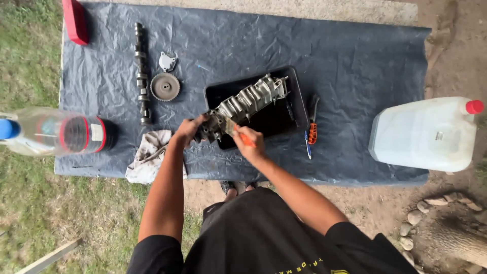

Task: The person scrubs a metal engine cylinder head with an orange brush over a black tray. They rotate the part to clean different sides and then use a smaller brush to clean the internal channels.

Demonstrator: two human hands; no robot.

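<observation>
Two hands are on one grey ribbed engine casting (246,104), which lies slanted across the near-left corner of a black tray (299,109); its upper end sits inside the tray and its lower end hangs over the tray rim. The left hand (188,129) is closed around that lower end, steadying it. The right hand (249,143) is curled around an orange-handled tool (242,137) whose tip touches the casting; the tip itself is too small to make out. Judging from the layout, the stripping-down looks partly done: a camshaft (141,73), a toothed gear (165,86) and a small bracket (167,61) already lie apart, left of the tray, while the casting is being worked on. A dirty rag (149,155) lies left of the tray, just beside the left wrist; pliers with orange grips (312,127) lie just right of the tray. All of it rests on a dark tarp (355,61). Open room: bare tarp right of and beyond the tray. Tighter on the near side, where the tarp edge is close to the tray. Far left of the tray a clear bottle (50,132) lies at the tarp edge; a white jerrycan (426,134) stands at the right edge.
</observation>
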